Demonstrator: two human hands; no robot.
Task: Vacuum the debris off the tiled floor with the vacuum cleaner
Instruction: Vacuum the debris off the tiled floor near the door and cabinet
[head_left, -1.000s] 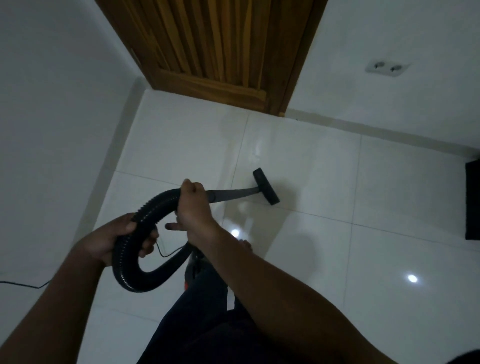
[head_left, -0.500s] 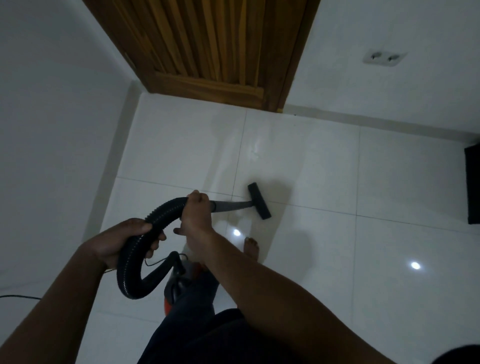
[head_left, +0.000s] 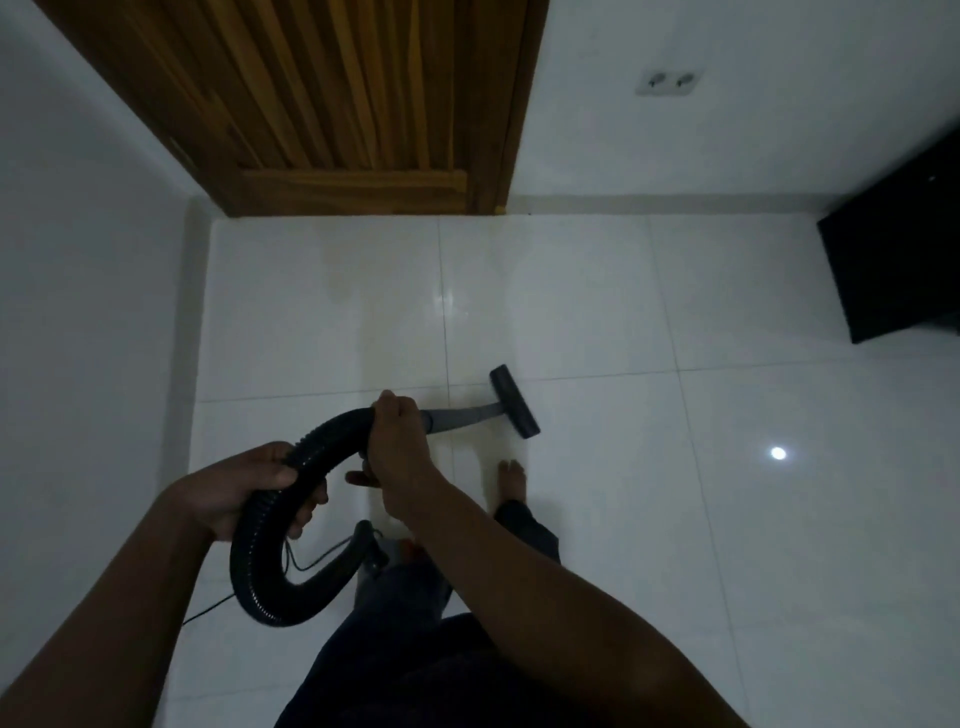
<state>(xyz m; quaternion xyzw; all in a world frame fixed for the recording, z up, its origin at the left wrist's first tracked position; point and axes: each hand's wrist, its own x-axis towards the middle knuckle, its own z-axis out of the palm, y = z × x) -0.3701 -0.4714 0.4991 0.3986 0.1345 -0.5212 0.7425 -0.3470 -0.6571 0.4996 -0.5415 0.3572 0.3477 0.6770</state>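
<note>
The vacuum cleaner's floor nozzle (head_left: 514, 401) sits flat on the white tiled floor (head_left: 649, 545), just right of where 2 grout lines cross, its bar angled across the tile. A short grey wand (head_left: 462, 418) runs back from it to the right hand (head_left: 397, 435), whose fingers are curled tightly round the wand's near end where the black ribbed hose (head_left: 248, 561) begins. The hose arcs left and down into a hanging loop. The left hand (head_left: 234, 486) grips it partway along, thumb over the top and fingers wrapped under. The hose's far end drops to the vacuum's body (head_left: 374, 558), mostly hidden behind the person's dark trouser leg, so I cannot tell what it holds. A thin cord (head_left: 311, 566) trails across the floor through the loop and off to the left.

A bare foot (head_left: 511, 480) stands just behind the nozzle, near it but apart.

Ahead of the nozzle lies open tile up to a wooden door (head_left: 337, 104) and the skirting of the far wall, which carries a double socket (head_left: 670, 81). To the right the floor runs wide — past a bright light reflection (head_left: 777, 453) — to a black cabinet (head_left: 893, 260) against the wall. The left wall (head_left: 93, 312) stands close beside the left arm.
</note>
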